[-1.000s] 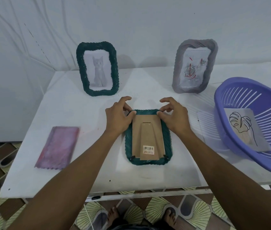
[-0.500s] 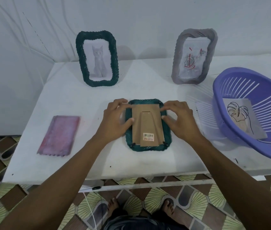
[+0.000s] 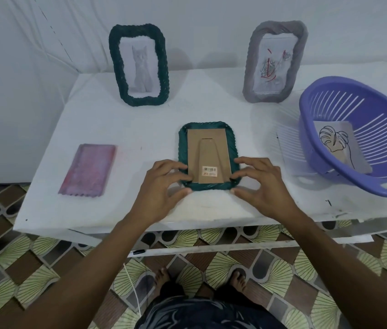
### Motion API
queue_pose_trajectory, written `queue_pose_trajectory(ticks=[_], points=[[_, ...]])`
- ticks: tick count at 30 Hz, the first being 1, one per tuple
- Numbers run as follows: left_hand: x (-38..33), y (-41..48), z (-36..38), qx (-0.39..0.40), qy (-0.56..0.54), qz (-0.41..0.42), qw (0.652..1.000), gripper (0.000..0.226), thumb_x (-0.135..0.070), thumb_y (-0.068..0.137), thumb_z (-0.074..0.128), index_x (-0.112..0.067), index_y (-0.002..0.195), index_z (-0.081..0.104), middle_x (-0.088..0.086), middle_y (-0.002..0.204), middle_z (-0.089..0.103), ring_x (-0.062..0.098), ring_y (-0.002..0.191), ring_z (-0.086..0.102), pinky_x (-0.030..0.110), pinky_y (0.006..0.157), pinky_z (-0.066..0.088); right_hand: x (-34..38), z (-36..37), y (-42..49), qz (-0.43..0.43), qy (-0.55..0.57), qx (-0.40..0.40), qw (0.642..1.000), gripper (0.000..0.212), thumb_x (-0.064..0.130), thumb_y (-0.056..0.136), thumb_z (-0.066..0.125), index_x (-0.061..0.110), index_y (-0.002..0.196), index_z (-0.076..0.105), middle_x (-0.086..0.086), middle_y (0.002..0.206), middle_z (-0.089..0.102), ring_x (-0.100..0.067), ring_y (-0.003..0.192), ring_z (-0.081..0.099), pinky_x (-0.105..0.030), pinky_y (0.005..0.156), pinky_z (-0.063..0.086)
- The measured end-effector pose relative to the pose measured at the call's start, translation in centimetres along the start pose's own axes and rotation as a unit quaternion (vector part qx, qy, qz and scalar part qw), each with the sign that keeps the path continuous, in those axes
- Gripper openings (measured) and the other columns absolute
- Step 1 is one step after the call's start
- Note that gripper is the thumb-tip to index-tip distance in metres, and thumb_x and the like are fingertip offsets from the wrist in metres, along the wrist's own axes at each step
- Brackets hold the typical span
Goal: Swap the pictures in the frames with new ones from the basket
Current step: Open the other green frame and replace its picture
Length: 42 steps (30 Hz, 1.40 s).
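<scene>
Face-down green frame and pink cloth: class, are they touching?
Apart. The head view shows a strip of white table between the face-down green frame and the pink cloth.

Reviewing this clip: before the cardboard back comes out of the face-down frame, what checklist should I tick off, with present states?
1. Face-down frame lies flat on the table: ok.
2. Left hand and right hand pinch its near corners: ok.
3. Clips holding the cardboard back released: cannot tell.
4. Stand flap lies flat against the back: ok.
5. Leaf drawing waits in the basket: ok.
</scene>
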<state>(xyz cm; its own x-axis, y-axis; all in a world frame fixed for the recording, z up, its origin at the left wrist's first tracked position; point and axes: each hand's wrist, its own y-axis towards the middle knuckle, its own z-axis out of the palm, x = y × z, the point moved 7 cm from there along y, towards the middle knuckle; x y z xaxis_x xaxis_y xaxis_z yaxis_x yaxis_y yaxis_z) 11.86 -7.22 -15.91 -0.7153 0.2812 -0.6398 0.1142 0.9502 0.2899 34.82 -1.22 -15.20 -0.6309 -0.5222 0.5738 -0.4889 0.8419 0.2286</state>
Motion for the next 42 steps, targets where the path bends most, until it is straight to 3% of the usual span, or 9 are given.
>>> queue_pose_trajectory(ticks=[6,18,23,25,29,32,34,39,42], points=[[0.0,0.3,0.0,-0.004,-0.019,-0.001,1.0,0.025,-0.036,0.08,0.07,-0.024,0.101,0.074,-0.009,0.12,0.06,0.01,0.116,0.043,0.023,0.101,0.032,0.2,0.0,0.1,-0.01,0.005,0.015,1.0,0.027,0.035,0.073,0.08,0.041,0.097,0.069,0.017,0.133,0.053,-0.005,0.118,0.038,-0.032,0.089,0.02],[0.1,-0.1,0.1,0.0,-0.025,0.0,1.0,0.026,-0.046,0.083,0.062,-0.028,0.098,0.073,-0.012,0.121,0.059,0.008,0.12,0.04,0.028,0.102,0.032,0.5,0.2,-0.2,-0.023,-0.004,0.016,1.0,0.02,0.035,0.074,0.079,0.037,0.093,0.071,0.017,0.136,0.052,-0.014,0.121,0.041,-0.036,0.09,0.022],[0.0,0.7,-0.6,-0.019,-0.056,-0.077,0.995,0.026,-0.035,0.085,0.057,-0.034,0.111,0.063,-0.019,0.117,0.057,0.002,0.116,0.042,0.033,0.103,0.037,0.2,-0.2,-0.1,-0.004,0.033,0.022,0.999,0.021,0.031,0.078,0.077,0.039,0.095,0.068,0.02,0.133,0.053,-0.008,0.123,0.041,-0.039,0.096,0.026],[-0.6,2.0,-0.9,-0.025,-0.026,-0.102,0.994,0.033,-0.039,0.088,0.051,-0.029,0.118,0.059,-0.012,0.12,0.058,0.007,0.116,0.042,0.038,0.102,0.037,-0.2,-0.9,0.6,0.022,0.096,0.001,0.995,0.018,0.024,0.083,0.072,0.034,0.097,0.069,0.02,0.126,0.058,-0.005,0.12,0.044,-0.033,0.1,0.031],[-2.1,5.7,1.0,0.04,0.087,-0.147,0.985,0.062,-0.067,0.083,0.037,-0.031,0.133,0.043,-0.003,0.138,0.043,0.02,0.13,0.029,0.042,0.105,0.025,-0.5,-1.8,3.2,0.074,0.107,-0.03,0.991,0.015,0.017,0.09,0.064,0.028,0.098,0.069,0.021,0.107,0.063,-0.003,0.107,0.05,-0.006,0.086,0.033],[-2.2,6.6,3.2,0.089,0.195,-0.167,0.962,0.083,-0.082,0.073,0.029,-0.033,0.14,0.029,0.002,0.152,0.02,0.026,0.14,0.01,0.051,0.112,0.011,-0.4,-1.5,5.2,0.09,0.103,-0.026,0.99,0.013,0.018,0.092,0.06,0.026,0.099,0.068,0.022,0.101,0.061,-0.007,0.104,0.05,-0.019,0.086,0.036],[-2.2,6.6,4.2,0.086,0.243,-0.156,0.954,0.085,-0.082,0.072,0.035,-0.034,0.141,0.025,0.008,0.156,0.012,0.03,0.143,0.004,0.057,0.112,0.007,-0.4,-1.2,6.1,0.091,0.113,-0.026,0.989,0.014,0.016,0.092,0.059,0.026,0.099,0.067,0.024,0.098,0.059,-0.008,0.102,0.05,-0.022,0.086,0.036],[-2.5,6.1,4.3,0.015,0.278,-0.141,0.95,0.077,-0.071,0.076,0.04,-0.029,0.14,0.029,0.021,0.154,0.02,0.037,0.143,0.009,0.06,0.114,0.007,-0.8,-0.3,6.3,0.115,0.165,-0.051,0.978,0.018,0.015,0.091,0.06,0.028,0.101,0.067,0.021,0.1,0.062,-0.008,0.102,0.052,-0.008,0.081,0.034],[-2.5,6.0,4.1,-0.006,0.266,-0.148,0.952,0.084,-0.07,0.076,0.038,-0.025,0.145,0.02,0.02,0.153,0.024,0.037,0.143,0.013,0.059,0.115,0.008,-0.7,-0.1,6.2,0.109,0.156,-0.072,0.979,0.022,0.019,0.088,0.065,0.031,0.106,0.066,0.025,0.102,0.06,-0.008,0.104,0.051,-0.017,0.087,0.036]])
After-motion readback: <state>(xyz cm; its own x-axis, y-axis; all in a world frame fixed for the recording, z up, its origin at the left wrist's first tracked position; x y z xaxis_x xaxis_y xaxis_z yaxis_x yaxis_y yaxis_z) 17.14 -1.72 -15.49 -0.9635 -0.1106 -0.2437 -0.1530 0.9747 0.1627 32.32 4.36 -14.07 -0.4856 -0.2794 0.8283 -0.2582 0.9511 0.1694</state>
